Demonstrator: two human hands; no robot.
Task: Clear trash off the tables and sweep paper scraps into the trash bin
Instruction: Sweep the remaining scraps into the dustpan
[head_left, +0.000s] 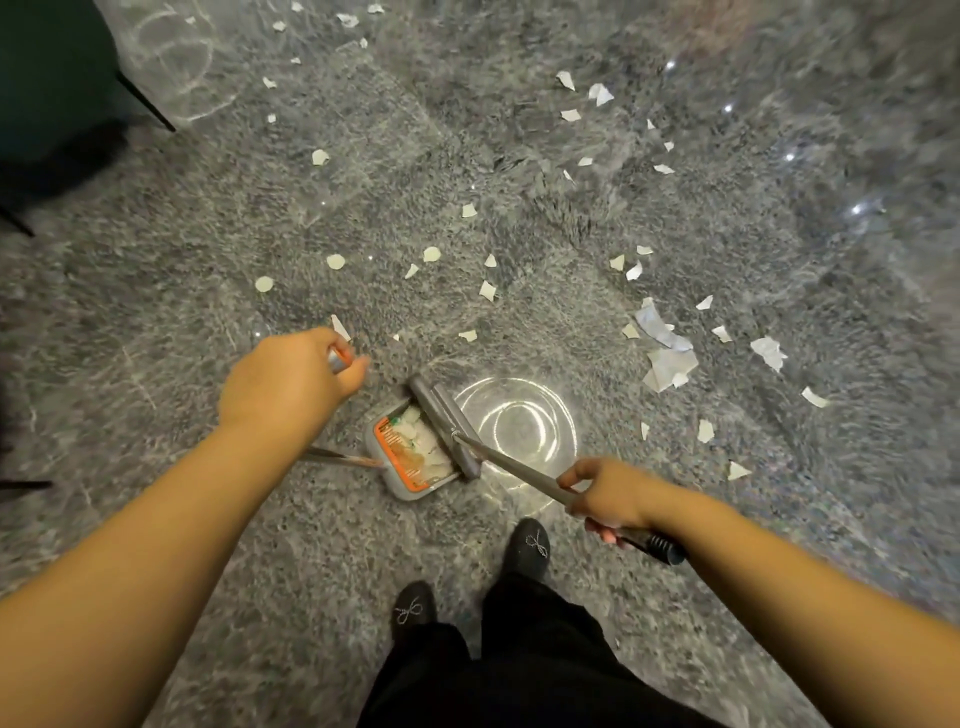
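Two hands at work, one on the broom, one on the dustpan's handle, above a speckled grey floor strewn with paper scraps.

The right hand (608, 499) curls round the broom handle (519, 470), near its black upper end, and the grey broom head (444, 426) lies against the open edge of the dustpan (410, 452), ahead of and below that grip. The left hand (291, 382) is closed round the grey-and-orange top of the dustpan handle (338, 358), whose thin shaft runs down to the pan. White scraps already lie inside the grey pan beside its orange comb. Many paper scraps (667, 358) lie scattered well beyond the broom, the larger crumpled ones to the right. Two black shoes (530, 548) stand just behind the pan.
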